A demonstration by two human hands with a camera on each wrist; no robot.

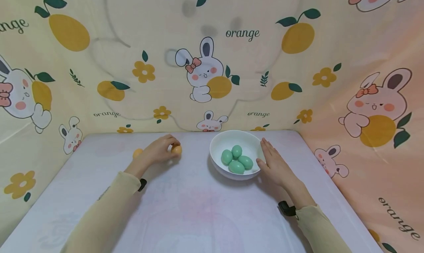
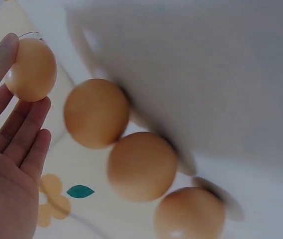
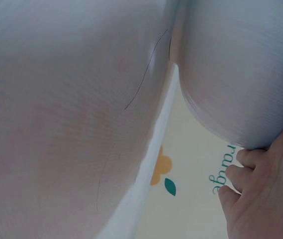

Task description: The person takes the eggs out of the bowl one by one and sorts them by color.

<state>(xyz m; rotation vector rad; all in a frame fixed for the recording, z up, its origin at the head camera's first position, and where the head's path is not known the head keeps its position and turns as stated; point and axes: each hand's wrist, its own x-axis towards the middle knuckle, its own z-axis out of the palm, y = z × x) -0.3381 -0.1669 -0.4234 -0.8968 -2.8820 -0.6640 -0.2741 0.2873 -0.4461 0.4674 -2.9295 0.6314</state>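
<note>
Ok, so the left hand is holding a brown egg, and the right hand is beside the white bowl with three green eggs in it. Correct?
Not quite: the head view shows four green eggs in the white bowl, not three. The left hand does hold a brown egg, and the right hand is beside the bowl.

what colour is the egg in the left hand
The egg in the left hand is light orange-brown, best seen in the left wrist view.
</note>
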